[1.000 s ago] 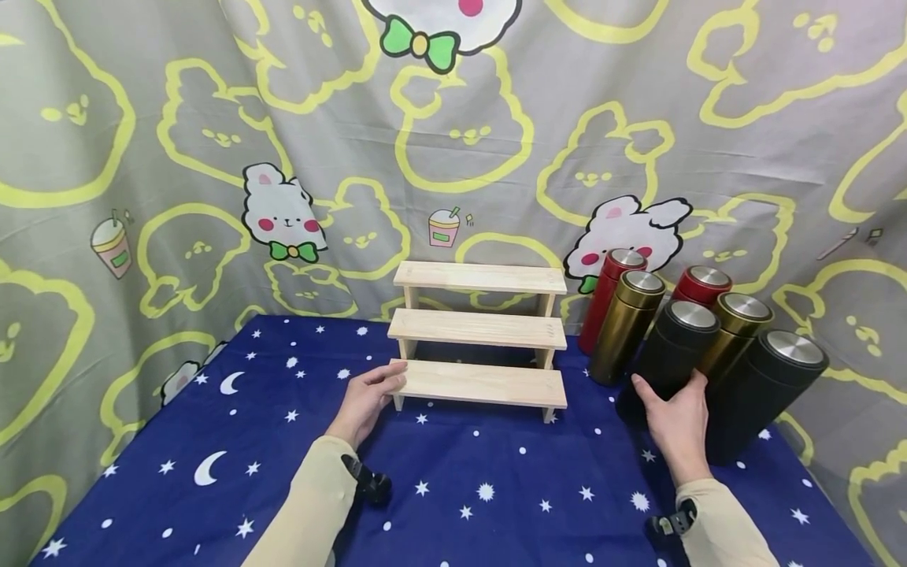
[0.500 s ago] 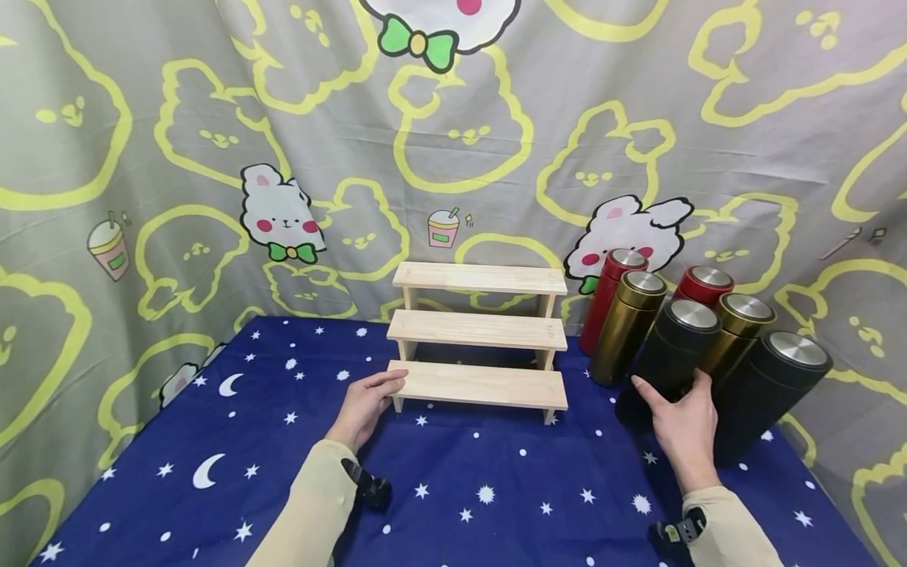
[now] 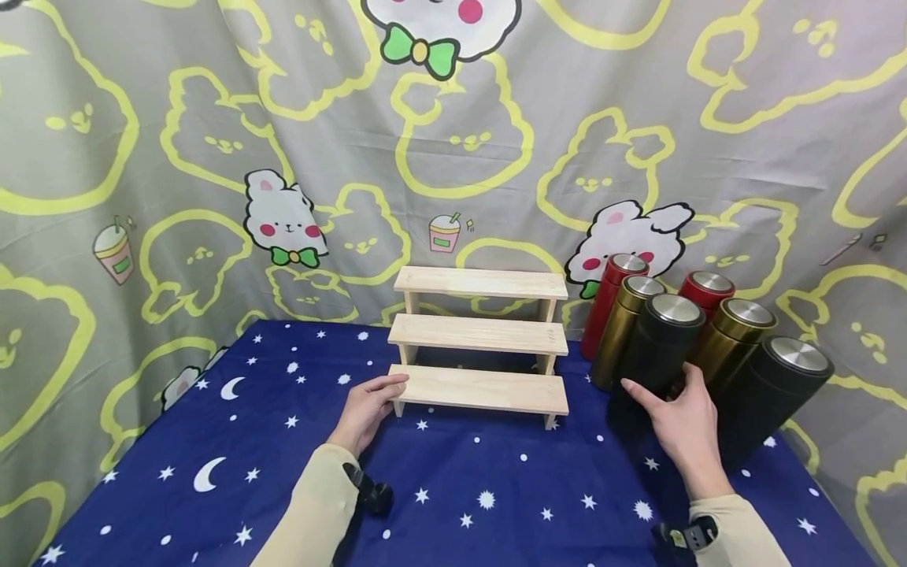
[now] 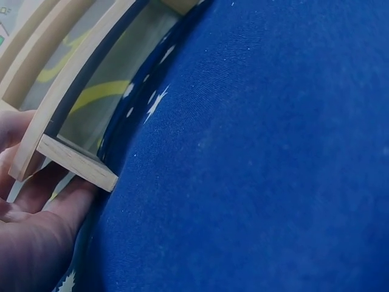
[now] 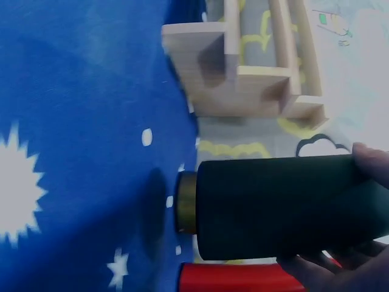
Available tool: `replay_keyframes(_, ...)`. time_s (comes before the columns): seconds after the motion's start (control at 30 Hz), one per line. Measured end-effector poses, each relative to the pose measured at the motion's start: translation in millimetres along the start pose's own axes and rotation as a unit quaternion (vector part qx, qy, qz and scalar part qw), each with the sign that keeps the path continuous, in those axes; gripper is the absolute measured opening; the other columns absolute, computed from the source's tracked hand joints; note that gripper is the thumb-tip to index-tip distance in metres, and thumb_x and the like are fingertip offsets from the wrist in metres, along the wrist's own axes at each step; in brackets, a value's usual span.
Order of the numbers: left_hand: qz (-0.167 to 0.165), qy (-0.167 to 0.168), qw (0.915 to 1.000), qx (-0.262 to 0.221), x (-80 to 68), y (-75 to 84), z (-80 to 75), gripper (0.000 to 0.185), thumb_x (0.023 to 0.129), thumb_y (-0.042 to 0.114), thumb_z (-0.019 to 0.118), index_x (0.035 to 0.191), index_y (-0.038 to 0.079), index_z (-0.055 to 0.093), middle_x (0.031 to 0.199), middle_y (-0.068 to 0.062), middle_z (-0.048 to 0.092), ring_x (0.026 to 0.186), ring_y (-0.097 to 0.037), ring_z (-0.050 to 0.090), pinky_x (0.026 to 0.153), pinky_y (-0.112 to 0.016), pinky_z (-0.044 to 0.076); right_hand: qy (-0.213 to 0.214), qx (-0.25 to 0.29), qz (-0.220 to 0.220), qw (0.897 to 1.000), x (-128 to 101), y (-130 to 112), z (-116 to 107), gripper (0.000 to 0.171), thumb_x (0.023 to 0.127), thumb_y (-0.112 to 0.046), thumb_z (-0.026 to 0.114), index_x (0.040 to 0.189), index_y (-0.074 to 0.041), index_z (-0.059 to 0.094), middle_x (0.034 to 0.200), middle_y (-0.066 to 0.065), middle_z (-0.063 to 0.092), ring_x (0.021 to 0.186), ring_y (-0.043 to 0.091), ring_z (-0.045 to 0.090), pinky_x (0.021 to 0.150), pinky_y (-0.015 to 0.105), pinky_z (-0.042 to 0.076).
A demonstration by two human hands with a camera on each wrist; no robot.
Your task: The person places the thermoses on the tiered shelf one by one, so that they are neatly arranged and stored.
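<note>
A three-tier wooden display rack (image 3: pixel 485 387) stands at the middle back of the cloth. My left hand (image 3: pixel 364 411) holds the left end of its lowest board, with fingers above and below the board (image 4: pixel 33 137) in the left wrist view. My right hand (image 3: pixel 683 425) grips a black thermos flask (image 3: pixel 659 342) with a steel lid, fingers on one side and thumb on the other. In the right wrist view this flask (image 5: pixel 273 207) is lifted, its base off the cloth and its shadow beside it. A gold flask (image 3: pixel 623 335) stands behind it, partly hidden.
Right of the rack stand two red flasks (image 3: pixel 609 303) (image 3: pixel 705 289), another gold flask (image 3: pixel 737 335) and a larger black flask (image 3: pixel 775 394), close together. A patterned grey curtain (image 3: pixel 326 157) hangs behind. Dark blue star-printed cloth (image 3: pixel 496 472) covers the table.
The black flask in my right hand has risen and shifted slightly left, becoming more upright. My left hand stays on the rack's lowest board.
</note>
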State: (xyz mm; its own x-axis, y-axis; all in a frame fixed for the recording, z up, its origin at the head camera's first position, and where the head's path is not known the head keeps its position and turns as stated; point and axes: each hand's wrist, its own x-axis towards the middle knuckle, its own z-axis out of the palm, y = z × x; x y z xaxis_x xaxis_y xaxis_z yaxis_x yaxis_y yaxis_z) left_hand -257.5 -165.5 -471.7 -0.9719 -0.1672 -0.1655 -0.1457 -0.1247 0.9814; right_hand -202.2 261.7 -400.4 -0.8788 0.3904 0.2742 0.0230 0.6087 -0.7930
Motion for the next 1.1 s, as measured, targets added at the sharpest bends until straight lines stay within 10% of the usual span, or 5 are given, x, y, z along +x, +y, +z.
replay_keyframes(1.1, -0.001, 0.024, 0.9996, 0.017, -1.6, 1.7, 3.8, 0.024, 0.087, 0.004, 0.072, 0.111, 0.0, 0.073, 0.129, -0.018, 0.059, 0.113, -0.027, 0.059, 0.1, -0.044, 0.045, -0.04, 0.058, -0.084, 0.994, 6.1, -75.1, -5.3, 0.079, 0.083, -0.043, 0.077, 0.143, -0.005, 0.041, 0.131, 0.021, 0.055, 0.113, 0.04, 0.054, 0.092, 0.06, 0.044)
